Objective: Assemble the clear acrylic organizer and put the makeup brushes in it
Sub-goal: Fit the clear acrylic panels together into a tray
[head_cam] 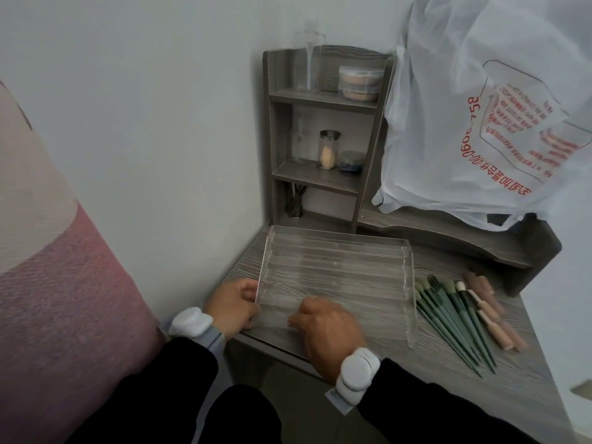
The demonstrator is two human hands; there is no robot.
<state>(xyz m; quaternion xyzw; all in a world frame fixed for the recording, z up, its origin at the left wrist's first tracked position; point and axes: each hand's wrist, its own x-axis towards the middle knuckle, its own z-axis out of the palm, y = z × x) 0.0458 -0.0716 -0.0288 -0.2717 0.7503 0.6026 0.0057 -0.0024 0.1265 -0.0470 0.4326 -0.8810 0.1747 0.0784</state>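
The clear acrylic organizer (336, 270), a stepped tray with several long rows, rests on the grey wood-grain desk (400, 357). My left hand (232, 307) grips its near left corner. My right hand (326, 325) lies over the front edge, fingers curled on the lowest row; whether it pinches a loose part I cannot tell. To the right of the organizer lie the makeup brushes (455, 322), several with green handles and a few pink ones (493, 315), fanned out on the desk and apart from both hands.
A small grey shelf unit (323, 136) stands at the desk's back corner holding jars and a glass bottle. A white plastic bag with red print (480, 116) hangs over the raised ledge at right. A pink cloth (64, 299) is at left, the wall behind.
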